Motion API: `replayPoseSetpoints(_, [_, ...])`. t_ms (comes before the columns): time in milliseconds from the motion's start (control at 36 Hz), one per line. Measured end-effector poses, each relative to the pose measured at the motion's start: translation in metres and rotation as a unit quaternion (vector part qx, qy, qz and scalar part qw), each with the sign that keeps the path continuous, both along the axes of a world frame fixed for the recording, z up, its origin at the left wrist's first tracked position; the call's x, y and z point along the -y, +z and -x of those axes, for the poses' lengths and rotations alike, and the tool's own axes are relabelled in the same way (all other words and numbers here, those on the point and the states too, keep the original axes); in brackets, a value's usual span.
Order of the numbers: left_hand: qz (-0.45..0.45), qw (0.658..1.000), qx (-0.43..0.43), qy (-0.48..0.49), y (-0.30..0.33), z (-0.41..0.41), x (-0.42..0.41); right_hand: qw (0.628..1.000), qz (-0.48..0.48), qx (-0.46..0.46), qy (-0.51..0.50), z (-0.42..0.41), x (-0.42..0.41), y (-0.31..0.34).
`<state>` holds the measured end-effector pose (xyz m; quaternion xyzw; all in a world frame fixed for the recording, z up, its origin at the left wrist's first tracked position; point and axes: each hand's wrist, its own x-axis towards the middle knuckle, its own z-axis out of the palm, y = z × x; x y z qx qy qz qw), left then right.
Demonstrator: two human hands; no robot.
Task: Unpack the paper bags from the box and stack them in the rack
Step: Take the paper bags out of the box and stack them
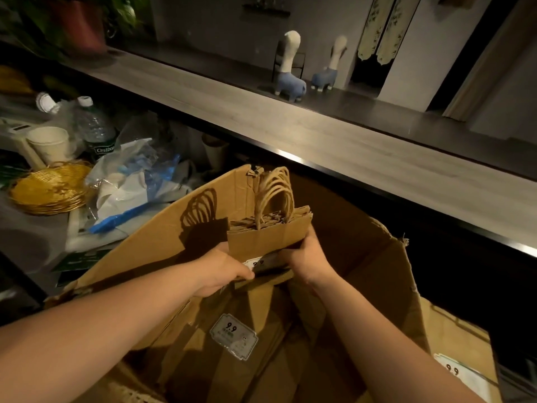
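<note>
A bundle of flat brown paper bags with twisted paper handles stands upright above the open cardboard box. My left hand grips the bundle's lower left edge, and my right hand grips its lower right edge. A white "9.9" label shows between my hands. More brown bags with the same label lie inside the box below. No rack is in view.
A long grey counter runs diagonally behind the box, with two blue and white animal figures on it. At left lie a gold wire basket, a paper cup, a water bottle and plastic wrapping.
</note>
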<state>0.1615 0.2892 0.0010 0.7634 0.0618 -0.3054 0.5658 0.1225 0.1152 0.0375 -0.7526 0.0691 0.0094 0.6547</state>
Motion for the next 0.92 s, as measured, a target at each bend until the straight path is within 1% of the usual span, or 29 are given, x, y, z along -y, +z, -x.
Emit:
replayPoseSetpoints(28, [-0.002, 1.0, 0.004, 0.004, 0.0, -0.001, 0.002, 1.0, -0.005, 0.021, -0.005, -0.001, 0.0, 0.0])
replayPoseSetpoints(83, [-0.026, 0.999, 0.02, 0.013, 0.0, -0.002, 0.005, 1.0, -0.006, 0.025, 0.003, -0.002, 0.004, 0.001])
replayPoseSetpoints(139, [-0.036, 0.999, 0.027, 0.009, 0.001, -0.002, 0.004, 1.0, 0.008, -0.009, 0.029, -0.001, 0.007, -0.001])
replayPoseSetpoints(194, [-0.026, 0.999, 0.023, 0.005, 0.002, -0.003, 0.002, 0.997, 0.026, -0.045, 0.048, -0.001, 0.009, -0.006])
replayPoseSetpoints(306, [-0.016, 0.999, 0.029, 0.014, 0.004, -0.004, 0.002, 0.992, 0.051, -0.109, 0.039, -0.003, 0.01, -0.014])
replayPoseSetpoints(417, [-0.015, 0.999, 0.026, 0.017, 0.003, 0.0, 0.003, 0.974, 0.138, -0.171, 0.054, -0.003, 0.011, -0.02])
replayPoseSetpoints(500, [-0.033, 0.998, 0.046, 0.018, 0.006, 0.003, 0.002, 0.971, 0.147, -0.18, 0.054, -0.003, 0.009, -0.018])
replayPoseSetpoints(528, [-0.035, 0.998, 0.059, 0.017, 0.009, 0.003, 0.002, 0.975, 0.13, -0.174, 0.048, -0.002, 0.009, -0.016])
replayPoseSetpoints(583, [-0.029, 0.995, 0.093, 0.013, 0.018, 0.001, 0.001, 0.986, 0.052, -0.157, 0.033, -0.002, 0.011, -0.011])
replayPoseSetpoints(611, [-0.026, 0.993, 0.116, 0.009, 0.026, 0.002, 0.0, 0.988, 0.014, -0.148, 0.028, -0.002, 0.011, -0.008])
replayPoseSetpoints(667, [-0.019, 0.986, 0.168, 0.01, 0.042, 0.003, 0.0, 0.991, -0.032, -0.128, 0.025, 0.0, 0.01, 0.002])
replayPoseSetpoints(778, [0.003, 0.961, 0.276, 0.019, 0.075, 0.012, -0.002, 0.993, -0.075, -0.085, 0.025, -0.002, 0.005, 0.02])
replayPoseSetpoints(861, [0.026, 0.945, 0.325, 0.017, 0.1, 0.022, 0.003, 0.992, -0.107, -0.065, 0.027, -0.001, 0.003, 0.041])
replayPoseSetpoints(917, [0.054, 0.939, 0.339, 0.03, 0.117, 0.029, 0.008, 0.988, -0.138, -0.054, 0.038, 0.003, 0.004, 0.058])
